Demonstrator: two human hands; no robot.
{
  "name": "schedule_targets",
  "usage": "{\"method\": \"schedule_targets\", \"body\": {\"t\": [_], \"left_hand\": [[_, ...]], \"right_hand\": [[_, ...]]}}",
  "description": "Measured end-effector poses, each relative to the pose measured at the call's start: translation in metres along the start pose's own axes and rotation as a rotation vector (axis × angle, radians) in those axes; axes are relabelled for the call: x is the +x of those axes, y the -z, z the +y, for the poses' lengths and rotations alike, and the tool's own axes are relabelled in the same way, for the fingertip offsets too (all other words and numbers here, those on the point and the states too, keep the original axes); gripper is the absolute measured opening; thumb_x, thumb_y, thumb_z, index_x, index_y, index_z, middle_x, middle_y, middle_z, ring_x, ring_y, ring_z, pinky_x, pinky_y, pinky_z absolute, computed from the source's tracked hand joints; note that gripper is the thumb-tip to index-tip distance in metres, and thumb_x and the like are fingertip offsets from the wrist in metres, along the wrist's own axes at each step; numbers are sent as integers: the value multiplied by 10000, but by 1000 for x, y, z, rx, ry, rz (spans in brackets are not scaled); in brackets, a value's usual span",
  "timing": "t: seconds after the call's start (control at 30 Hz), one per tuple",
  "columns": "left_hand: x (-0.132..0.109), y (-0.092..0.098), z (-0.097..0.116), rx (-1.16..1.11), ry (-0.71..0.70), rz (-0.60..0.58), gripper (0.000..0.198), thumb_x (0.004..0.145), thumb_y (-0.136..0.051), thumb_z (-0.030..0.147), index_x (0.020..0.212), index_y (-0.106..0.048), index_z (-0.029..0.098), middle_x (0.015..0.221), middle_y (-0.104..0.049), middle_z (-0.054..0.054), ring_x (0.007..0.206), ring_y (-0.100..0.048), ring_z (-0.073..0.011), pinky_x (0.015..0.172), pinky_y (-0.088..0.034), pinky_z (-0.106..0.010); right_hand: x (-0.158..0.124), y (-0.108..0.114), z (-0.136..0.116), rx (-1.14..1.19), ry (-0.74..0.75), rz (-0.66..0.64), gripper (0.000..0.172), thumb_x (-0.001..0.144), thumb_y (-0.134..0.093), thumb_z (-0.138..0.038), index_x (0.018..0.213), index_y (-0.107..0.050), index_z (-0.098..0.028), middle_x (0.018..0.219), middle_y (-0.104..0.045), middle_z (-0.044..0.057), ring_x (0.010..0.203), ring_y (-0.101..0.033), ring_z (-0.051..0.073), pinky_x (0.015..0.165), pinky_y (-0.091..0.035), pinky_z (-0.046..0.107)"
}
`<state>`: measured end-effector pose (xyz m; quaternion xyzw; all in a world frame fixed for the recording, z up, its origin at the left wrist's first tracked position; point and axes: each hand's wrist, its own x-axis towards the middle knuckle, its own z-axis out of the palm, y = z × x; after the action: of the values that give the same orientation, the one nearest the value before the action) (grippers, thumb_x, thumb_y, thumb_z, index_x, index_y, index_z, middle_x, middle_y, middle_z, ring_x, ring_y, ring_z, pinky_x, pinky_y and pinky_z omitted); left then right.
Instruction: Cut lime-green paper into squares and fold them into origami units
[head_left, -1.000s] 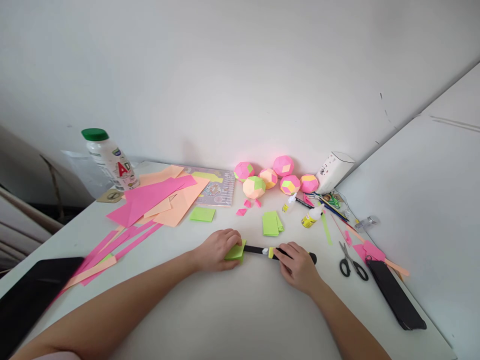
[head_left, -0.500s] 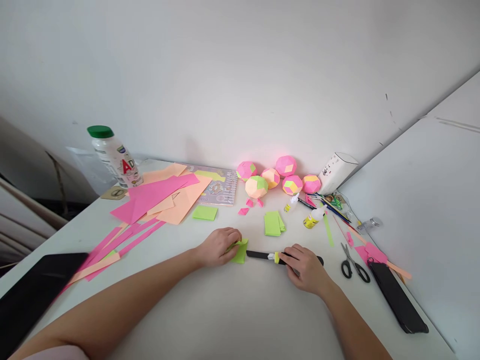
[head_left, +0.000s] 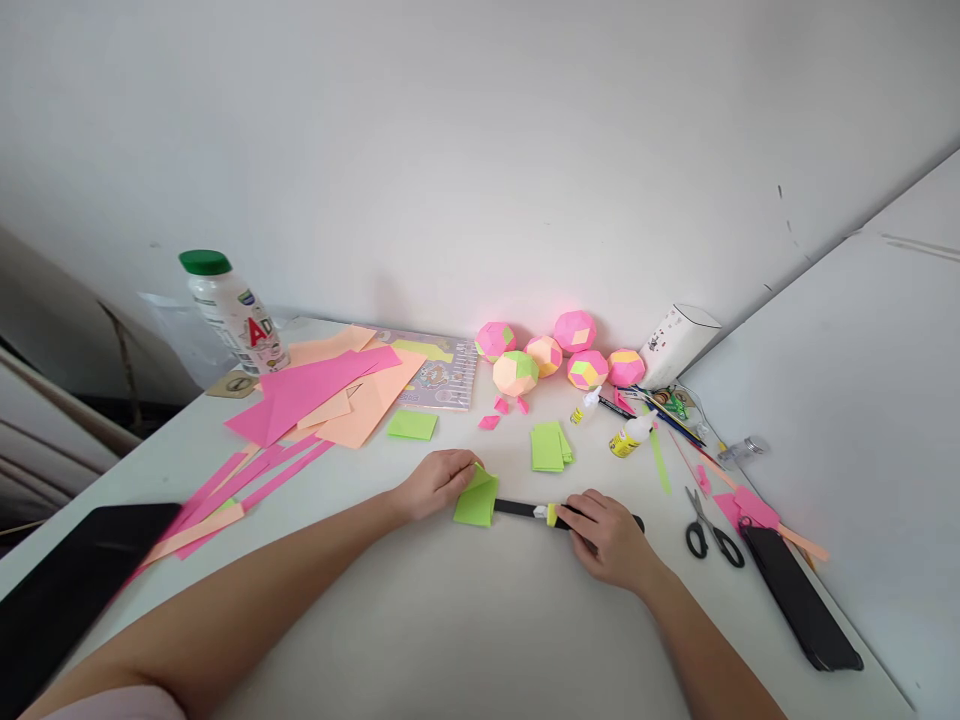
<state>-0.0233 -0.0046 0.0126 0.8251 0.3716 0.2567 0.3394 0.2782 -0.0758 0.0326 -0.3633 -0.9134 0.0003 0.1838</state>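
Observation:
My left hand [head_left: 435, 482] pinches the upper edge of a small green paper square [head_left: 477, 500], which is lifted and partly folded on the white table [head_left: 480, 620]. The blade end of a black craft knife [head_left: 525, 511] lies under that paper. My right hand [head_left: 611, 538] is closed round the knife's handle, just behind its yellow slider. A small stack of green squares [head_left: 547, 446] lies a little beyond the knife.
Several pink-and-yellow paper balls [head_left: 559, 358] sit by the wall. Two glue bottles [head_left: 628, 435], pens and scissors [head_left: 712, 532] lie right, with a black phone [head_left: 799, 600]. Pink and orange sheets [head_left: 330, 395], a bottle [head_left: 232, 312] and a dark tablet [head_left: 67, 590] are left.
The green paper went from flat under my left hand to lifted and folding open. My right hand with the knife shifted slightly to the right.

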Motion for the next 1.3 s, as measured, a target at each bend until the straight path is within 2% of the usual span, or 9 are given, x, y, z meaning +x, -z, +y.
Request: {"method": "schedule_targets", "body": {"t": [0.13, 0.27, 0.4, 0.77, 1.0, 1.3], "left_hand": [[0, -2, -4, -100, 51, 30, 329, 908, -312, 389, 831, -552, 177, 744, -573, -25, 684, -516, -164, 644, -411, -276], [2, -4, -9, -397, 207, 103, 371, 888, -349, 506, 729, -451, 186, 606, -428, 35, 562, -413, -120, 546, -358, -240], [5, -2, -12, -609, 319, 174, 410, 853, -406, 575, 725, -436, 186, 624, -412, 44, 563, -401, -109, 549, -353, -232], [5, -3, -14, -657, 335, 132, 435, 822, -448, 609, 751, -468, 181, 632, -457, 41, 561, -440, -107, 543, -376, -230], [6, -5, -13, -773, 279, 117, 409, 770, -567, 574, 739, -447, 184, 658, -542, 34, 591, -516, -112, 560, -424, -242], [6, -4, -15, -743, 302, 100, 391, 784, -573, 554, 787, -429, 190, 543, -559, 52, 401, -507, -89, 383, -352, -192]], "right_hand": [[0, 0, 1, -17, -8, 14, 383, 784, -444, -70, 1118, -593, -182, 934, -632, 90, 763, -542, 199, 610, -480, 323], [1, 1, 2, -42, -16, 33, 366, 799, -442, -81, 1114, -597, -184, 924, -633, 89, 764, -552, 195, 597, -485, 312], [0, 0, 3, -32, -19, 27, 376, 793, -443, -79, 1120, -595, -187, 927, -635, 89, 768, -557, 199, 597, -489, 318], [2, 1, 1, -49, -18, 43, 371, 803, -448, -88, 1125, -597, -193, 936, -639, 89, 774, -570, 199, 611, -505, 324], [2, 3, 3, -96, -57, 195, 394, 809, -451, -93, 1164, -584, -196, 955, -634, 106, 826, -596, 228, 669, -535, 373], [1, 4, 1, -74, 10, 258, 463, 809, -471, -92, 1249, -524, -225, 992, -635, 107, 881, -609, 252, 699, -545, 401]]}}
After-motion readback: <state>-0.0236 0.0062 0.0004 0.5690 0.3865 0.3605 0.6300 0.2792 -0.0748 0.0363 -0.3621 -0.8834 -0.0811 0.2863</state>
